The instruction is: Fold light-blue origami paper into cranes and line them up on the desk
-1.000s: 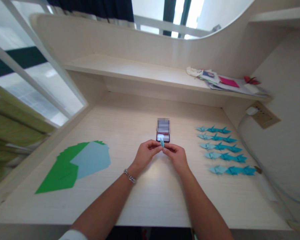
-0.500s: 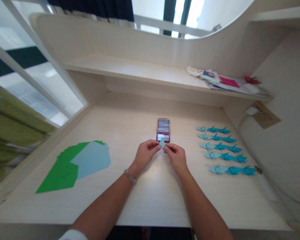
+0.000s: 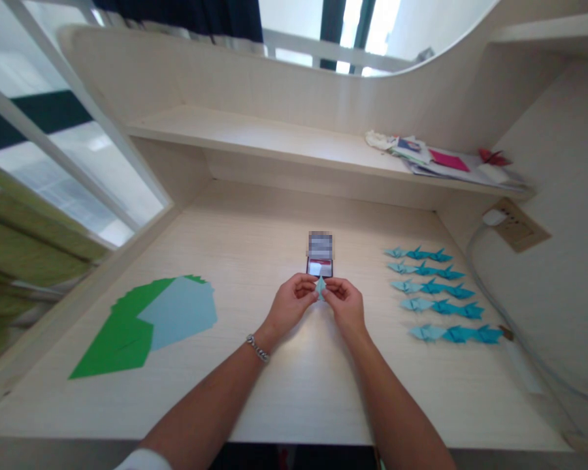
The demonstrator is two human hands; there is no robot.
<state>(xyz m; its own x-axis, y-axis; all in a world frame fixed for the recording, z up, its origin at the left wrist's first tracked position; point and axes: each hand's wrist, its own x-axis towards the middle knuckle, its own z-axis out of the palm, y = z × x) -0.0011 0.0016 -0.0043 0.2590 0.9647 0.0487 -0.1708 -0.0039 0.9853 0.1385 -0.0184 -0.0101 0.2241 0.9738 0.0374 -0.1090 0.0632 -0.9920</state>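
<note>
My left hand [image 3: 290,303] and my right hand [image 3: 343,303] meet over the middle of the desk, fingertips pinched together on a small light blue folded paper piece [image 3: 319,286]. Both hands are closed on it. Just behind the hands a phone [image 3: 319,259] lies on the desk with its screen lit. A bracelet sits on my left wrist.
Green and light blue paper sheets [image 3: 147,323] are stacked at the left of the desk [image 3: 255,222]. Several blue paper cranes [image 3: 436,294] lie in rows at the right. A shelf [image 3: 274,140] holds papers [image 3: 441,160]; a wall socket and cable [image 3: 500,219] are at the right.
The folded piece stood taller between my fingers before; now it is lower and more hidden, and my hands have closed in on each other slightly.
</note>
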